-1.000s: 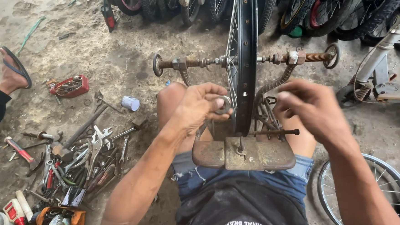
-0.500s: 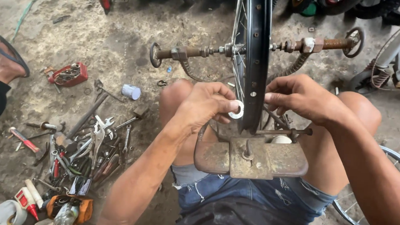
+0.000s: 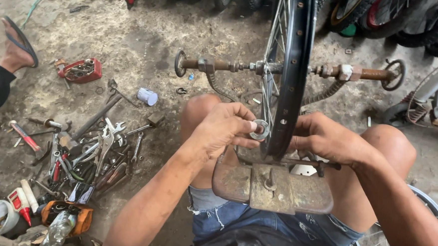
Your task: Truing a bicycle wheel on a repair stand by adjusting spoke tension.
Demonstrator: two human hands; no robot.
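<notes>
Your left hand [image 3: 223, 130] pinches a small metal ring tool [image 3: 259, 129] between thumb and fingertips, against the black bicycle rim [image 3: 294, 77]. Your right hand [image 3: 328, 138] curls closed around the rim's far side, above the rusty truing stand [image 3: 273, 188].

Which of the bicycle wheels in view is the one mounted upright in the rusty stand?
The black rim between both hands; the other wheel lies by the person's right knee.
</notes>
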